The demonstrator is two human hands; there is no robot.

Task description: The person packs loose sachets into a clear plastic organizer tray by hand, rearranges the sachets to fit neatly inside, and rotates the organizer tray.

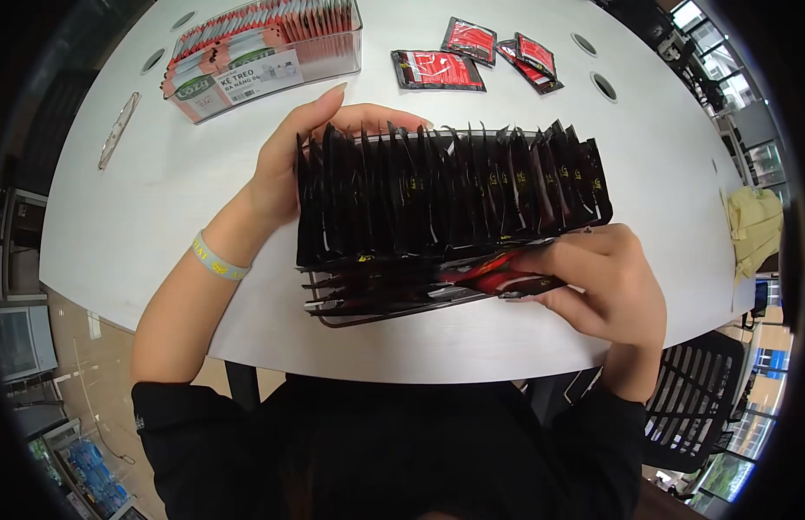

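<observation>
A clear plastic bin (333, 321) packed with black sachets (446, 186) stands on the table in front of me. Most sachets stand upright in a tight row; several lie flat along the bin's near side. My left hand (307, 143) curls around the far left corner of the bin, thumb raised, its fingers partly hidden behind the row. At the near right side, my right hand (597, 277) pinches a red and black sachet (498, 276) against the flat ones. Part of that sachet is covered by my fingers.
Another clear bin (359, 52) full of pink and white packets is at the back left. Several loose red and black sachets (437, 71) lie at the back. A clear narrow object (119, 130) rests at the left on the white table (194, 165). A chair (697, 394) stands at the right.
</observation>
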